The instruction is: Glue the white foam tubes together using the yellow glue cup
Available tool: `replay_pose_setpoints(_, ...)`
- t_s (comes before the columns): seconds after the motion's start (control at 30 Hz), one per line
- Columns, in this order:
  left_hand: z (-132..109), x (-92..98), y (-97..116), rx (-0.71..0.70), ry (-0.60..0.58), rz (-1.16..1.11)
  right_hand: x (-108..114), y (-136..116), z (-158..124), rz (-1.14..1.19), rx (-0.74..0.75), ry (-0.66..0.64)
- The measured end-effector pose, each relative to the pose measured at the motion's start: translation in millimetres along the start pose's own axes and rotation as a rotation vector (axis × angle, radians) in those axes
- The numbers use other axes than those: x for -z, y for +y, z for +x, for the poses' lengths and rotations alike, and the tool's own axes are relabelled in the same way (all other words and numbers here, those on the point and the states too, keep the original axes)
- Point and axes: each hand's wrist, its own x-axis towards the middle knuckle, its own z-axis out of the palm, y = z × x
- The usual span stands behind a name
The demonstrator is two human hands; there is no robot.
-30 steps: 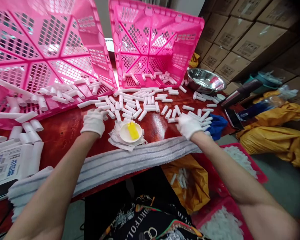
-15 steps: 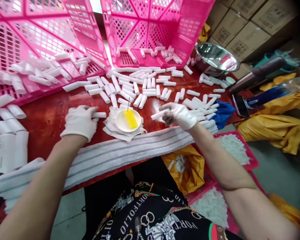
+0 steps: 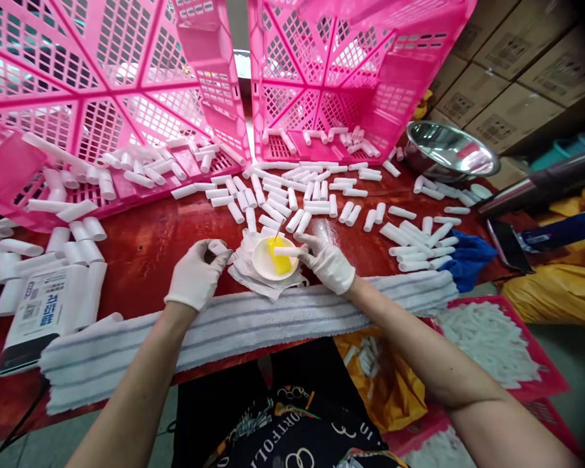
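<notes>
My gloved left hand [image 3: 197,270] is closed on a short white roll [image 3: 218,247], pinched between thumb and fingers, left of a small white dish [image 3: 262,263]. In the dish lies a yellow block [image 3: 281,262] with a thin pin standing up from it. My gloved right hand [image 3: 329,262] pinches another white roll [image 3: 287,251] by one end; its far end is over the yellow block, and whether they touch I cannot tell. Crumpled white cloth [image 3: 244,266] is spread beneath the dish.
Many loose white rolls [image 3: 316,192] lie behind the dish. Two tipped pink crates [image 3: 316,84] [image 3: 92,94] stand at the back. A steel bowl [image 3: 451,149] is at right. A striped towel [image 3: 253,325] runs along the front edge, and a labelled package [image 3: 43,302] sits at left.
Both hands have come closer to the dish. The right hand has brought its roll left over the yellow block. My left hand still holds its roll, now turned toward me. The view has shifted.
</notes>
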Motion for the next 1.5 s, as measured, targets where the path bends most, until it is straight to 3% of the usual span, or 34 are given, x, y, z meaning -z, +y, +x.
replay_pose_setpoints(0.1, -11, -9.3, -2, 0.079, -0.085, -0.271, -5, -6, -1, -0.001, -0.068, -0.035)
replay_pose_setpoints(0.17, -17, -16.7, -5, 0.103, -0.103, -0.299, -6, -9, -1, -0.037, -0.076, -0.065)
replay_pose_setpoints(0.3, -25, -26.1, -9, 0.057, -0.052, -0.101, -3, -5, -5, -0.054, -0.002, -0.029)
replay_pose_setpoints(0.47, -27, -23.3, -3, 0.043, -0.066, 0.07, -4, 0, -9, -0.234, 0.058, -0.046)
replay_pose_setpoints(0.67, -25, -21.5, -6, 0.013, -0.107, 0.095, -5, -1, -9, -0.189, 0.061, -0.046)
replay_pose_setpoints(0.87, -25, -20.8, -5, -0.009, -0.119, 0.136, -10, 0, -14, -0.26, 0.101, 0.035)
replay_pose_setpoints(1.07, -28, -19.0, -1, -0.003, -0.122, 0.136, 0, -11, -6, -0.017, -0.11, -0.067)
replay_pose_setpoints(1.2, -27, -18.5, -1, -0.018, -0.12, 0.143, 9, -17, 15, 0.226, -0.08, -0.08)
replay_pose_setpoints(1.3, -25, -18.1, -3, -0.015, -0.137, 0.141, 8, -12, 23, 0.268, -0.056, -0.128)
replay_pose_setpoints(1.4, -21, -18.1, -9, -0.022, -0.153, 0.127, 4, -2, 18, 0.188, -0.032, -0.11)
replay_pose_setpoints(1.5, -17, -18.4, -16, -0.034, -0.172, 0.092, 5, 2, 6, -0.087, 0.075, -0.046)
